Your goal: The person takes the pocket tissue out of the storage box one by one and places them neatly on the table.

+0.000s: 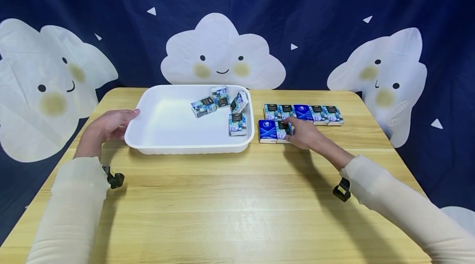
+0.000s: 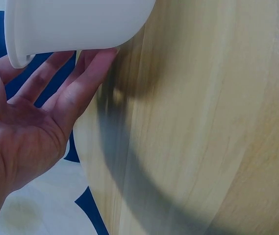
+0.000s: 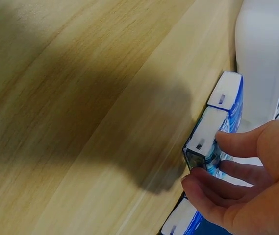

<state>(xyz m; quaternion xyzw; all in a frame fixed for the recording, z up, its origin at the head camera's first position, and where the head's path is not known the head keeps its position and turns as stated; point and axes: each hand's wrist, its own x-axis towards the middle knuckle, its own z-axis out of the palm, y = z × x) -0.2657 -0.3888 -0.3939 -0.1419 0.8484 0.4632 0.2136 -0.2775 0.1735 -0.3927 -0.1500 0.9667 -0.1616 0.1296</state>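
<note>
At the left end of a white plastic tray [image 1: 185, 149], my left hand [image 1: 115, 124] grips the rim, thumb at the top edge and fingers against the outer wall. In the left wrist view, those fingertips [image 2: 102, 61] touch the wall low down. My right hand [image 1: 306, 135] pinches a floral tissue pack [image 1: 281, 133] on the table, right of the tray. The right wrist view shows the thumb on its white side and fingers around its dark end. A blue tissue pack [image 1: 267, 132] lies directly left of the pinched one, against it.
Several floral tissue packs [image 1: 237, 124] lie loosely in the tray's right part, one tilted. Behind the right hand, a row on the table holds more floral packs [image 1: 334, 115] and a blue pack [image 1: 303, 112]. A dark blue cloud-patterned curtain [image 1: 315, 62] hangs behind the wooden table [image 1: 208, 214].
</note>
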